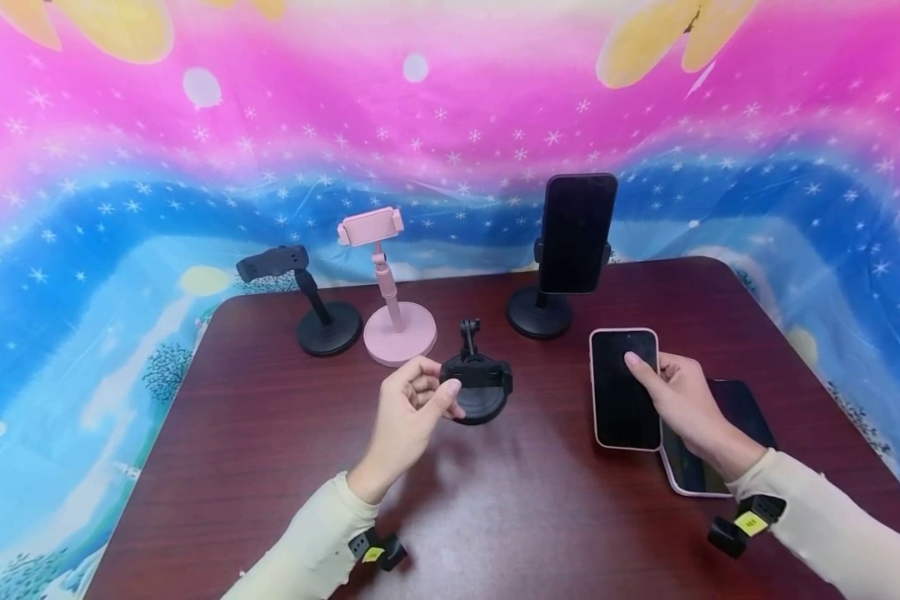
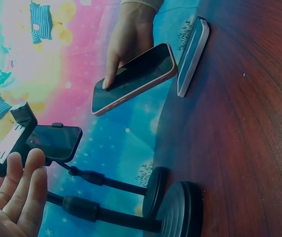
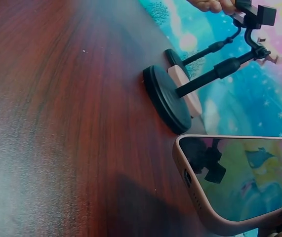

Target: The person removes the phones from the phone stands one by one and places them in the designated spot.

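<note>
My left hand pinches the clamp of a black phone stand between thumb and fingers. The stand's round base rests on the table, and its clamp is tilted up in the left wrist view. In my right hand is a smartphone with a pale pink case, the thumb lying across its dark screen. This smartphone is raised off the table, to the right of the black stand. Beneath my right hand lies a second smartphone, partly covered by the hand and wrist.
Behind, a black stand bears an upright smartphone. A pink phone stand and another black phone stand stand at the back left with bare clamps. A patterned cloth hangs behind the brown table.
</note>
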`<act>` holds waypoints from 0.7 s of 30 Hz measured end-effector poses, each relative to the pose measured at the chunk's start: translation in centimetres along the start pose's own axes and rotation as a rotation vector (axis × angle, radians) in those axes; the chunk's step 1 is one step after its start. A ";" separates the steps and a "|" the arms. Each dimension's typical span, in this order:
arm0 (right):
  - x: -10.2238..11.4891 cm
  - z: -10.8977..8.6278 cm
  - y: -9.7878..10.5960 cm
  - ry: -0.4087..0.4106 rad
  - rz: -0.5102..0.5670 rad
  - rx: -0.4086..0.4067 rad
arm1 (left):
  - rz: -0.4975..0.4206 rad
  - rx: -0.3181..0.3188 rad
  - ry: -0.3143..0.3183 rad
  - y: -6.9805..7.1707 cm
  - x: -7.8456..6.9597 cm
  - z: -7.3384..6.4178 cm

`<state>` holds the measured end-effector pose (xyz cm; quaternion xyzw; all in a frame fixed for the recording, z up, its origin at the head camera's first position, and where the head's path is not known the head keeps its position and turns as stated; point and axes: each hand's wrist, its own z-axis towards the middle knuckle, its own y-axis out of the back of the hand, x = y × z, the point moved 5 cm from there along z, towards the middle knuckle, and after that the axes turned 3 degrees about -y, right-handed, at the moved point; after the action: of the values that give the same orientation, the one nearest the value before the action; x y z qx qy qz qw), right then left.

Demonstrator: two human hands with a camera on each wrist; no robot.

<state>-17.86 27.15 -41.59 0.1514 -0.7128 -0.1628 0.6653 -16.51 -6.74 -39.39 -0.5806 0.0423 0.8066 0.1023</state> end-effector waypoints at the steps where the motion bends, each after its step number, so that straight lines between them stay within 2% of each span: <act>1: -0.1 0.0 0.0 -0.002 0.002 -0.002 | -0.007 0.004 0.002 0.0 0.0 0.0; 11: -0.7 -0.3 -0.1 -0.024 0.015 -0.002 | 0.028 0.070 0.006 0.2 -0.3 0.4; 17: -1.2 -0.6 -0.2 -0.057 0.025 0.004 | -0.010 0.110 0.009 0.2 -0.6 0.6; 21: -1.6 -0.8 -0.3 -0.079 0.009 0.004 | -0.031 0.099 0.012 0.2 -0.7 0.5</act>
<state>-16.98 27.59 -43.15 0.1429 -0.7395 -0.1645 0.6370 -16.83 -6.95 -38.60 -0.5801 0.0736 0.7984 0.1433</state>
